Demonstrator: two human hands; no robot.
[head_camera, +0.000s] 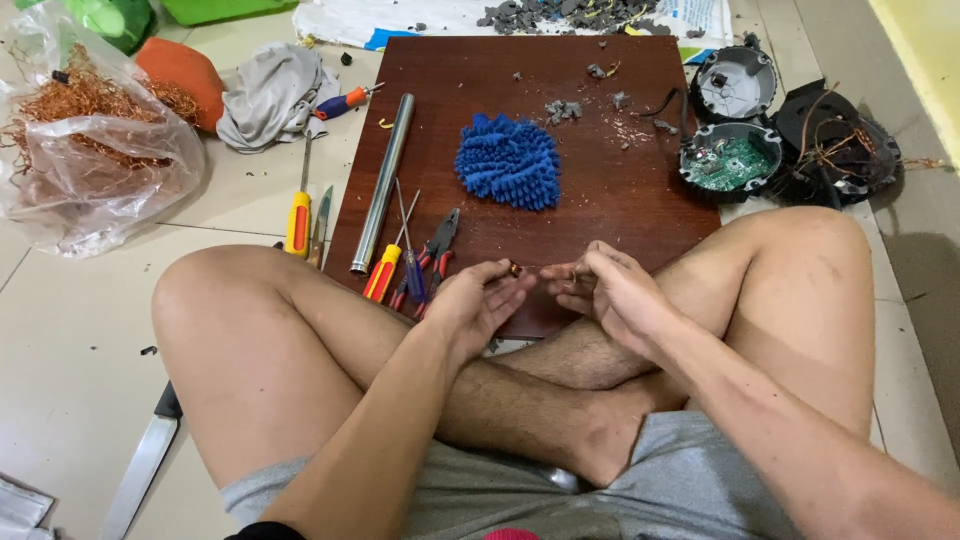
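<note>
A small coppery piece (516, 269), perhaps a wire coil, sits pinched in the left hand (470, 300) grip over the wooden board's (600, 190) near edge. The right hand (600, 290) is curled shut beside it, seemingly empty. Pliers (435, 250) and screwdrivers (385, 268) lie at the board's near-left corner.

- A dark reddish wooden board (600, 200) lay flat on the pale tiled floor (70, 330).
- On the board lay a blue shaggy mop pad (509, 161), a steel tube (382, 182), red-handled pliers (436, 250), a yellow-and-red screwdriver (383, 270) and grey crumbs of debris (562, 109).
- On the floor left of the board lay a yellow-handled screwdriver (298, 220), a crumpled grey cloth (268, 92) and a clear bag of copper wire (85, 130).
- To the right of the board sat opened round black housings (732, 158), one showing a green circuit board.
- A knife blade (140, 465) lay on the floor at the lower left.
</note>
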